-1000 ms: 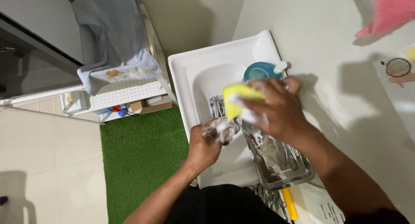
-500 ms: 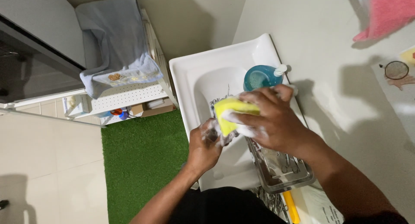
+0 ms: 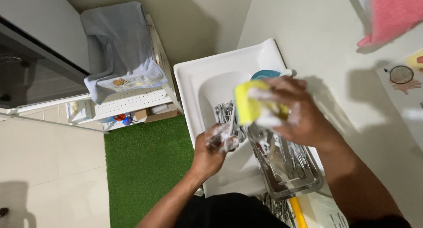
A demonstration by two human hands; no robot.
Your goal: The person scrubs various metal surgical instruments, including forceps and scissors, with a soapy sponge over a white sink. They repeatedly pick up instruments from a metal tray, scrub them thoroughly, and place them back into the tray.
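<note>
R hand (image 3: pixel 293 107), fingers clamped on yellow sponge (image 3: pixel 250 105), has lifted vs 0.5 s ago. L hand (image 3: pixel 216 146) fingers stay pinched on a soapy metal tool (image 3: pixel 231 118) just under sponge; scrubbing goes on.

Small brown cardboard box (image 3: pixel 152 115) at nine o'clock of centre, on the low shelf under the white perforated rack. Beside it, toward nine o'clock, a pale packet (image 3: pixel 78 111), details unclear. Printed sheet (image 3: pixel 328 210) with dark lettering at five o'clock, bottom edge. Sticker (image 3: pixel 402 75) on the wall at three o'clock: dark ring above peach shape.
</note>
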